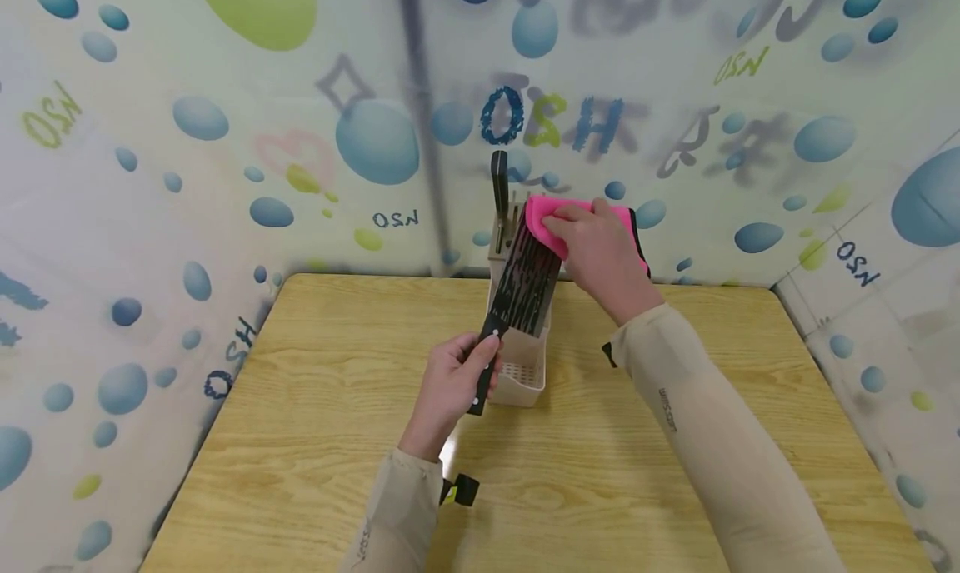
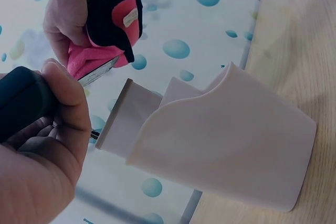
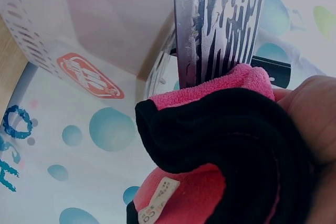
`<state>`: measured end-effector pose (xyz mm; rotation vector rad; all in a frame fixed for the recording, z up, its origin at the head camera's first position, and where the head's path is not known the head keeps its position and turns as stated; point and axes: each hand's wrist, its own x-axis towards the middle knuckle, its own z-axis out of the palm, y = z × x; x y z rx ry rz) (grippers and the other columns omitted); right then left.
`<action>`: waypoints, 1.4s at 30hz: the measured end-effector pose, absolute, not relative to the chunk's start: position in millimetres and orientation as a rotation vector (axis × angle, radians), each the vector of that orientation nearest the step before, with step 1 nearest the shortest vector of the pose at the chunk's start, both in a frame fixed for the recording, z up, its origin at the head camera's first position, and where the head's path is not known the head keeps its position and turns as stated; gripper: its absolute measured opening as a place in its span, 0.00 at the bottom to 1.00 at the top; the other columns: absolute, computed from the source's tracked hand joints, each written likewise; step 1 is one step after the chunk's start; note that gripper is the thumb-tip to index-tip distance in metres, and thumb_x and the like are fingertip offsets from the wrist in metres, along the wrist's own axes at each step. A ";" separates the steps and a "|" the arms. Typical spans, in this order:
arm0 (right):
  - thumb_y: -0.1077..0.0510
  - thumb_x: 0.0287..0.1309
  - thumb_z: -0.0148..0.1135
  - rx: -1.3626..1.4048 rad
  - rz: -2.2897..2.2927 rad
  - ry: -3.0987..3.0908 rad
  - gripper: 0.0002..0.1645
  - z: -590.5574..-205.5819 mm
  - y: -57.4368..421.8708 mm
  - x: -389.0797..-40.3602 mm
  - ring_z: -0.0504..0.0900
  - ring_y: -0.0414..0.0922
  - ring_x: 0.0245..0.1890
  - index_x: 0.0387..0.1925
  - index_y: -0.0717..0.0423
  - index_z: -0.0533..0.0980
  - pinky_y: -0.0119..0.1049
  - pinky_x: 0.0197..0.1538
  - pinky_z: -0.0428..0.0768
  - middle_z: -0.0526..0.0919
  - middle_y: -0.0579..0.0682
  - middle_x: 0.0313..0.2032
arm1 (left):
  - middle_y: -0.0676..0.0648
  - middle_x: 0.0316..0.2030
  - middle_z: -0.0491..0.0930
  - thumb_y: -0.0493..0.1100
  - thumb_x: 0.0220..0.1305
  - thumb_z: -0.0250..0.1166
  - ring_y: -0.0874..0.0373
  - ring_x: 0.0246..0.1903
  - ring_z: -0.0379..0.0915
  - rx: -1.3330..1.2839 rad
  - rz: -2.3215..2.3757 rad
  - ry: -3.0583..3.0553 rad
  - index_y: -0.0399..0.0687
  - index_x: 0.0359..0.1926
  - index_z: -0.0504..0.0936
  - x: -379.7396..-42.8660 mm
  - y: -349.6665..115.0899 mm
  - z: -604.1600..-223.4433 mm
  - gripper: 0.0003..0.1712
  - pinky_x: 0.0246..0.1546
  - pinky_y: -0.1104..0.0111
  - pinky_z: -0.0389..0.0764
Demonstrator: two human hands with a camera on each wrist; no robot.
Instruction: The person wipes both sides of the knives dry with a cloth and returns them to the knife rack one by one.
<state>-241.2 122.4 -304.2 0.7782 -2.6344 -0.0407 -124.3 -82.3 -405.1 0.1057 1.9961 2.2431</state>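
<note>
A wide-bladed cleaver (image 1: 529, 277) points away from me, its blade marked with dark streaks that look like water. My left hand (image 1: 448, 383) grips its black riveted handle (image 1: 487, 358); the left wrist view shows the fingers wrapped round it. At the far end of the blade, my right hand (image 1: 606, 255) pinches a folded pink cloth (image 1: 553, 213). In the right wrist view this cloth (image 3: 210, 92), edged in black, covers the end of the blade (image 3: 218, 22). Beneath the cleaver stands a pale knife holder (image 1: 519, 383), partly hidden by the blade.
Another black-handled knife (image 1: 499, 181) stands upright in the holder's back part. The holder sits near the far edge of a wooden table (image 1: 352, 365). Behind it hangs a patterned backdrop (image 1: 315, 140) of blue and green spots.
</note>
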 end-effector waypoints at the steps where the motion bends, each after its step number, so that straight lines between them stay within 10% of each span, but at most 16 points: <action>1: 0.72 0.54 0.54 0.773 -0.031 -2.634 0.28 -303.7 122.4 -242.1 0.78 0.49 0.54 0.57 0.55 0.79 0.46 0.47 0.69 0.82 0.56 0.53 | 0.34 0.28 0.75 0.50 0.70 0.58 0.58 0.20 0.70 0.102 2.243 1.994 0.36 0.35 0.79 -124.2 -82.0 -405.0 0.19 0.21 0.69 0.76; 42: 0.69 0.54 0.63 0.911 0.206 -2.582 0.28 -316.5 107.1 -204.3 0.74 0.57 0.52 0.58 0.51 0.78 0.46 0.54 0.74 0.80 0.55 0.55 | 0.41 0.27 0.76 0.47 0.74 0.51 0.56 0.20 0.71 -0.028 2.283 1.971 0.36 0.43 0.80 -127.3 -81.1 -400.7 0.18 0.21 0.67 0.77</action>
